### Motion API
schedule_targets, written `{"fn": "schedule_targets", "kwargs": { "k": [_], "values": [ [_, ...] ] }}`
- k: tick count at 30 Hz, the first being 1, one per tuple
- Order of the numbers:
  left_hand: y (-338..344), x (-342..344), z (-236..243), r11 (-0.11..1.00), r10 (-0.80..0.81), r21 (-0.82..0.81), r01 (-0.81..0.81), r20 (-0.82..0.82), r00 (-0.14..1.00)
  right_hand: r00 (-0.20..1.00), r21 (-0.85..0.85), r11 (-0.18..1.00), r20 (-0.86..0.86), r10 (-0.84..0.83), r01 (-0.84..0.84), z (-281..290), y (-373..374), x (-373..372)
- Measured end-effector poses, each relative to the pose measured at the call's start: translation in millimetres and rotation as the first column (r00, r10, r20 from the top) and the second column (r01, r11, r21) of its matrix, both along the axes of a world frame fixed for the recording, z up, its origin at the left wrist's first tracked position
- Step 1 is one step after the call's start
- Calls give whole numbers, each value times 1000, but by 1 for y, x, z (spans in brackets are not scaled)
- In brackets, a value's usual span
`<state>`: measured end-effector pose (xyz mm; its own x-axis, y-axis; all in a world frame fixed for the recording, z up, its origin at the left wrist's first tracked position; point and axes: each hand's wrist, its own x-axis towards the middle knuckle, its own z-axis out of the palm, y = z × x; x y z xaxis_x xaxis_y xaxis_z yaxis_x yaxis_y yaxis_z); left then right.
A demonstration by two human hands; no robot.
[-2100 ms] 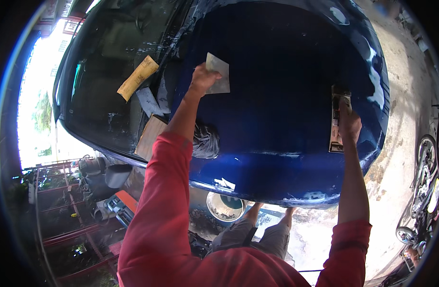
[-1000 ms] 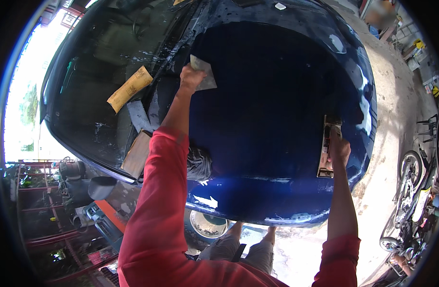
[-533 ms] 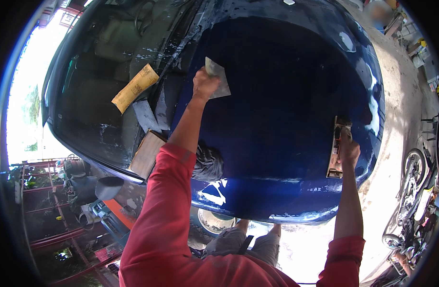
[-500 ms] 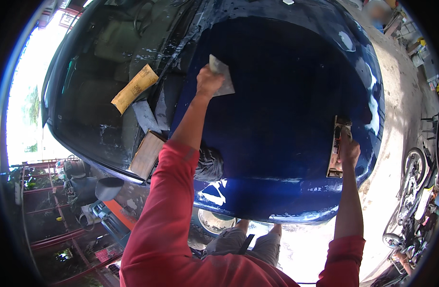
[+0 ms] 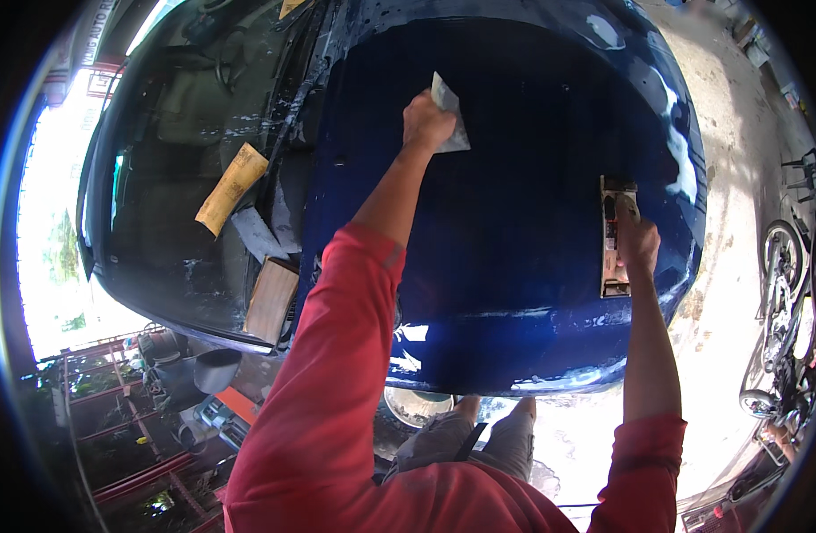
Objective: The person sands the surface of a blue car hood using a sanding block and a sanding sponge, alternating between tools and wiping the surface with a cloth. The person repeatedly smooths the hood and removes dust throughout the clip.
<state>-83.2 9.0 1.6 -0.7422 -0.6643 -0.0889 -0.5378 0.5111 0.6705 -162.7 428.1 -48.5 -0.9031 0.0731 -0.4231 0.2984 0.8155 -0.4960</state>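
Over the dark blue car hood (image 5: 514, 213), my left hand (image 5: 427, 122) is closed on a pale grey, flat, four-sided sheet (image 5: 454, 115). Whether the sheet is paper or plastic I cannot tell. Farther right, my right hand (image 5: 637, 247) grips the handle of a long hand sanding block (image 5: 612, 258) by the hood's right side. The block's underside is hidden; it appears to rest on the paint.
By the windshield's base lie a yellow bowed pad (image 5: 232, 188), grey strips (image 5: 258, 234) and a wooden block (image 5: 271, 300). Pale patches (image 5: 679, 142) mark the hood's right edge. A bicycle (image 5: 783, 258) stands at far right, a grey bucket-like thing (image 5: 218, 369) at lower left.
My left hand has moved right and farther away with the sheet. The view has shifted somewhat. A dark cloth bundle near my left sleeve is now hidden behind it.
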Motion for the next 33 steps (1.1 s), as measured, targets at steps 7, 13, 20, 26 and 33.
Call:
{"fn": "schedule_targets", "kwargs": {
  "k": [7, 13, 20, 26, 33],
  "values": [
    [4, -16, -3, 997, 41, -60, -39, 27, 999, 1000, 7, 1000, -9, 16, -16, 6, 0, 0],
    [7, -13, -4, 994, 65, -99, -55, 99, 993, 1000, -26, 999, 8, 25, -25, 7, 2, 2],
    [28, -18, 8, 990, 140, -47, -135, 117, 983, 997, -38, 999, 79, -6, 9, 15, -2, 2],
    [47, -82, -31, 997, -69, -22, 68, -44, 997, 999, 51, 998, 9, 40, -41, 11, 0, 1],
    [63, 104, -49, 935, -288, 238, 262, 79, 954, 999, -18, 1000, 44, 8, -7, 2, -1, -2]
  ]
}}
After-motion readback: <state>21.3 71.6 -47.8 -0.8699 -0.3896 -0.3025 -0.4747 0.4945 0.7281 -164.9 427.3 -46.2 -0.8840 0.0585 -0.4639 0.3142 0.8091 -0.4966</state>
